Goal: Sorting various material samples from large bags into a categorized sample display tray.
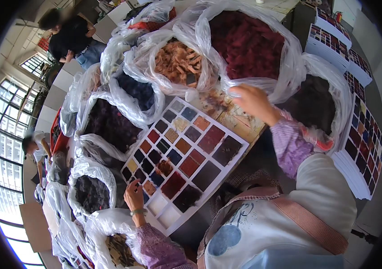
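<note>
A white sample board (240, 154) with a grid of coloured fibre swatches lies tilted in front of me. My left hand (134, 197), with a bracelet at the wrist, is at the board's left edge by the dark swatches. Its fingertips are pinched together; what they hold, if anything, is too small to name. Above the board's far right side is my right hand (253, 103), fingers bent and drawn together beside the plastic rim of the bag of dark red fibre (249, 45). Whatever its fingers may hold is hidden.
Plastic bags of orange fibre (177, 60), navy fibre (137, 89), dark purple fibre (110, 123) and grey-black fibre (92, 193) ring the board. A dark brown fibre bag (312, 105) stands right. Stacked swatch cards (361, 150) line the far right. Two people work at the left.
</note>
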Tool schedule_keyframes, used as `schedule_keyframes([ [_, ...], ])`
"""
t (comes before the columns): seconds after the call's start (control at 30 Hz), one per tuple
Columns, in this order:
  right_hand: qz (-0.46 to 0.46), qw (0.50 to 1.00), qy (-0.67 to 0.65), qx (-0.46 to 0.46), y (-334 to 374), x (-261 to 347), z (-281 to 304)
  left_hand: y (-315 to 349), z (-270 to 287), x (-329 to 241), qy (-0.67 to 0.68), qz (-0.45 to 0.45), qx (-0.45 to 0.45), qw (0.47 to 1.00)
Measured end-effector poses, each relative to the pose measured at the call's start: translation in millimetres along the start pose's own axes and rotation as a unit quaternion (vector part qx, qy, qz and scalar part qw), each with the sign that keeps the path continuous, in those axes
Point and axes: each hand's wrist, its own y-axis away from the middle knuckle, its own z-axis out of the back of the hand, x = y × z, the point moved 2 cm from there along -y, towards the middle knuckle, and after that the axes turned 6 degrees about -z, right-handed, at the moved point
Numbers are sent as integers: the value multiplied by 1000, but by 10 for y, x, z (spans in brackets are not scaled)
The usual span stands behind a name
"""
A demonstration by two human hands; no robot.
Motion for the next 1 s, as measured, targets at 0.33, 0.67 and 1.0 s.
schedule_keyframes([
  [0.33,-299,948,72,84,1191,-2240,717,-2028,-1078,-1958,139,-230,-25,963],
  [0.67,-310,949,8,58,1263,-2261,553,-2818,-1589,-3354,167,-298,-14,940],
  [1.0,-222,966,127,-48,875,-2007,1169,-3756,-2116,-4280,34,-158,35,986],
])
